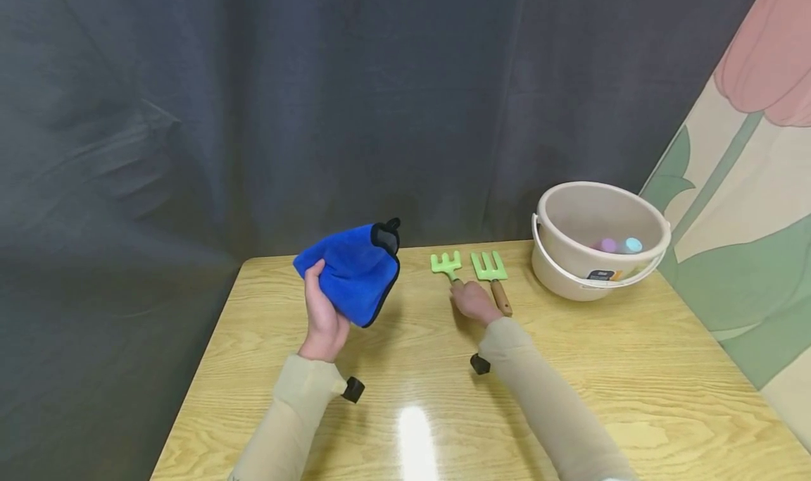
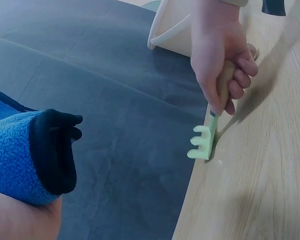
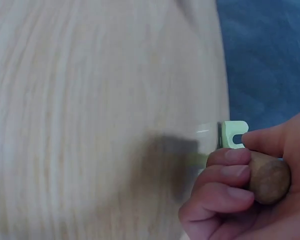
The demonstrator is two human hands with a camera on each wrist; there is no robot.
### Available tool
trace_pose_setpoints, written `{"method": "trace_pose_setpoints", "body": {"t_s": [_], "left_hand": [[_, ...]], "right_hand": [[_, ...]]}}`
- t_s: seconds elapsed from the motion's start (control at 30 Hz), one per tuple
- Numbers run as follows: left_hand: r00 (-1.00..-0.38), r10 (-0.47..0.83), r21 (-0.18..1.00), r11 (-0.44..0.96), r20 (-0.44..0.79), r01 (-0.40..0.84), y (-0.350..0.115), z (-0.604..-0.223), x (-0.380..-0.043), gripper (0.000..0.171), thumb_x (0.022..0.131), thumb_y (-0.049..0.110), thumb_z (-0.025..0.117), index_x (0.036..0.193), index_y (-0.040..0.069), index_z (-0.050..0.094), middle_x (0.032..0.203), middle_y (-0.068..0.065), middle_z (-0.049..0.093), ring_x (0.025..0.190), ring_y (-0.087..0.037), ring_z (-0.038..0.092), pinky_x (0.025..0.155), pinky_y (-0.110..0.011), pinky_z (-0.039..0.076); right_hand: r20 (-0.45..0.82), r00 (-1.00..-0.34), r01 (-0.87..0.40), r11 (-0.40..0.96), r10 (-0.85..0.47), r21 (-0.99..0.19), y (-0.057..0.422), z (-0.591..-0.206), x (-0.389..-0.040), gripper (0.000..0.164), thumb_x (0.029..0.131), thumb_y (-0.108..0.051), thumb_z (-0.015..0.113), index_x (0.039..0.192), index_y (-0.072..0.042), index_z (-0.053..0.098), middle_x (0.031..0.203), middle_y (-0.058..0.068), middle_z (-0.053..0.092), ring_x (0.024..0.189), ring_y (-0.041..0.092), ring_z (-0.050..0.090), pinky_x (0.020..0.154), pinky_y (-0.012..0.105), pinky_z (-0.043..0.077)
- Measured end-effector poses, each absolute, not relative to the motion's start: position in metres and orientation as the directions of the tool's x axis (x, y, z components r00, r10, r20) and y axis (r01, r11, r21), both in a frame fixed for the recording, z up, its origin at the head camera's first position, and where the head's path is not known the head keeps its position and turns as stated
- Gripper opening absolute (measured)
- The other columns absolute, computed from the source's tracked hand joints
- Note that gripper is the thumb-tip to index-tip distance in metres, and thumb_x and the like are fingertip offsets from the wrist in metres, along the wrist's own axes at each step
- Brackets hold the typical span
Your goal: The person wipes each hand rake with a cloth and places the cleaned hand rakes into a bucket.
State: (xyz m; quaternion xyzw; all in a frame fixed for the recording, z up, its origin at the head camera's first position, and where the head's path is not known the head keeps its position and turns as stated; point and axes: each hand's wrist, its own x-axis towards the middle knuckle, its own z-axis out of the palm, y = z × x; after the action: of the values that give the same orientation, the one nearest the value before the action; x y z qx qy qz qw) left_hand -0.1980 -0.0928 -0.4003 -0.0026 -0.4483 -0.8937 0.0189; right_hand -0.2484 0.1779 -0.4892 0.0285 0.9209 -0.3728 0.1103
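Observation:
My left hand (image 1: 323,322) holds up a folded blue cloth (image 1: 351,273) with black edging, raised above the table. In the left wrist view the same cloth (image 2: 15,152) shows at the left edge. My right hand (image 1: 474,301) grips the wooden handle (image 3: 270,180) of a small green hand rake (image 1: 446,263), fingers curled round it. The rake's prongs (image 2: 202,144) are close over the tabletop near its back edge. Just right of that hand lies a green hand fork (image 1: 490,266) with a wooden handle.
A cream bucket (image 1: 551,266) stands at the back right, with a purple-topped thing (image 1: 607,245) and a light-blue-topped thing (image 1: 631,245) inside. A dark curtain (image 1: 380,101) hangs behind the wooden table (image 1: 253,368). A flower-patterned wall (image 1: 754,255) borders the right side.

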Motion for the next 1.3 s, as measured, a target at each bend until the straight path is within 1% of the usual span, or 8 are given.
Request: {"method": "trace_pose_setpoints", "body": {"t_s": [0.13,0.27,0.47,0.53,0.73,0.87,1.07,1.3], "left_hand": [[-0.999,-0.032,0.796,-0.605,0.023,0.038,-0.093,-0.4,-0.198,0.049,0.105,0.043,0.035,0.144,0.015,0.029,0.144,-0.009,0.042,0.126,-0.026,0.047,0.106,-0.035,0.042],[-0.999,-0.028,0.799,-0.6,0.028,0.039,-0.094,-0.398,-0.197,0.049,0.105,0.043,0.035,0.145,0.015,0.028,0.144,-0.009,0.041,0.127,-0.026,0.046,0.107,-0.035,0.042],[-0.999,-0.031,0.807,-0.589,0.025,0.039,-0.095,-0.398,-0.198,0.049,0.105,0.044,0.036,0.144,0.016,0.028,0.144,-0.009,0.041,0.127,-0.026,0.046,0.107,-0.035,0.041],[-0.999,-0.032,0.809,-0.586,0.024,0.038,-0.095,-0.398,-0.198,0.049,0.105,0.044,0.037,0.144,0.016,0.028,0.144,-0.009,0.041,0.127,-0.026,0.046,0.107,-0.035,0.041],[-0.999,-0.027,0.811,-0.583,0.032,0.041,-0.095,-0.397,-0.199,0.049,0.105,0.045,0.036,0.143,0.016,0.029,0.144,-0.009,0.041,0.126,-0.026,0.046,0.107,-0.036,0.042],[-0.999,-0.032,0.805,-0.592,0.034,0.046,-0.096,-0.398,-0.2,0.048,0.105,0.044,0.037,0.142,0.015,0.03,0.143,-0.01,0.043,0.125,-0.026,0.047,0.107,-0.036,0.042],[-0.999,-0.033,0.815,-0.579,0.018,0.034,-0.097,-0.398,-0.2,0.051,0.104,0.047,0.039,0.145,0.017,0.031,0.144,-0.008,0.044,0.126,-0.025,0.048,0.107,-0.035,0.042],[-0.999,-0.031,0.838,-0.544,0.018,0.032,-0.095,-0.396,-0.2,0.056,0.104,0.049,0.042,0.147,0.017,0.03,0.144,-0.006,0.043,0.127,-0.023,0.046,0.107,-0.033,0.039]], "right_hand": [[-0.251,-0.968,0.181,0.676,-0.006,-0.714,0.184,-0.483,-0.244,0.061,0.109,-0.035,0.021,0.137,0.013,0.047,0.115,0.027,0.056,0.095,0.034,0.054,0.087,0.046,0.045],[-0.227,-0.973,0.191,0.669,0.033,-0.719,0.191,-0.476,-0.242,0.067,0.109,-0.043,0.022,0.141,0.011,0.048,0.124,0.024,0.059,0.105,0.036,0.056,0.092,0.049,0.046],[-0.19,-0.979,0.193,0.6,0.069,-0.776,0.192,-0.464,-0.239,0.059,0.109,-0.044,0.029,0.116,0.005,0.06,0.091,0.014,0.061,0.076,0.025,0.055,0.068,0.039,0.047],[-0.189,-0.98,0.19,0.575,0.063,-0.796,0.191,-0.461,-0.238,0.057,0.109,-0.043,0.029,0.115,0.005,0.059,0.091,0.014,0.06,0.073,0.022,0.051,0.065,0.036,0.044],[-0.212,-0.977,0.173,0.532,-0.012,-0.829,0.191,-0.45,-0.231,0.052,0.111,-0.039,0.033,0.129,0.004,0.055,0.095,0.015,0.058,0.068,0.018,0.047,0.061,0.032,0.041],[-0.208,-0.977,0.154,0.532,-0.043,-0.833,0.19,-0.442,-0.225,0.046,0.111,-0.039,0.035,0.124,0.0,0.056,0.089,0.009,0.055,0.066,0.016,0.046,0.061,0.031,0.041],[-0.174,-0.981,0.111,0.498,-0.081,-0.86,0.185,-0.427,-0.213,0.04,0.11,-0.036,0.038,0.12,-0.001,0.053,0.087,0.01,0.054,0.069,0.018,0.046,0.061,0.032,0.039],[-0.136,-0.984,0.074,0.43,-0.114,-0.9,0.178,-0.41,-0.199,0.036,0.11,-0.034,0.043,0.117,0.0,0.051,0.077,0.009,0.053,0.058,0.014,0.04,0.054,0.029,0.034]]}}
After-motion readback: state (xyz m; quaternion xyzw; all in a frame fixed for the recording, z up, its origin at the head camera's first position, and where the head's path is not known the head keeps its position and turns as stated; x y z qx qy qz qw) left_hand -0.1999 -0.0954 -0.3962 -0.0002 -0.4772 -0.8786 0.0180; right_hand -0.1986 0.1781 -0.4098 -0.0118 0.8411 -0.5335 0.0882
